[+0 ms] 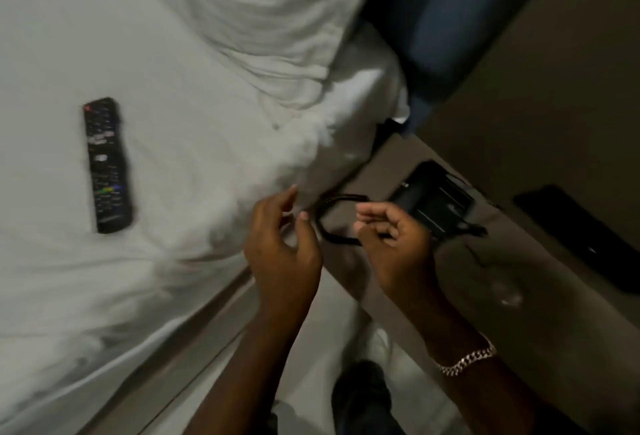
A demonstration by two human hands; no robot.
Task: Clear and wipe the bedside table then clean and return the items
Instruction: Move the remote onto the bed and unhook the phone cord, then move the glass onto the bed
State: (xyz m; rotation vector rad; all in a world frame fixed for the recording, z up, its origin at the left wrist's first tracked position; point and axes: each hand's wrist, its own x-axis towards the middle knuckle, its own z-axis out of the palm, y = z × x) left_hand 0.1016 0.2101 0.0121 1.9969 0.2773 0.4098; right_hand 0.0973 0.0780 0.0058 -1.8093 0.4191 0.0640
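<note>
A black cable (pixel 329 208) loops in the air between my two hands, over the gap between bed and bedside table (pixel 467 282). My left hand (pixel 280 244) pinches one end of the loop with thumb and fingers. My right hand (pixel 391 244) is closed on the other end. A black telephone (pixel 433 197) sits on the brown table top just behind my right hand, with thin cords trailing from it. A black remote control (pixel 105 164) lies on the white bedsheet (pixel 194 144) at the left. The view is blurred.
A white pillow (pixel 263 19) lies at the head of the bed, against a blue headboard (pixel 446 19). A long black object (pixel 581 237) rests at the table's far side. Pale floor and my dark shoe (pixel 363 396) show below.
</note>
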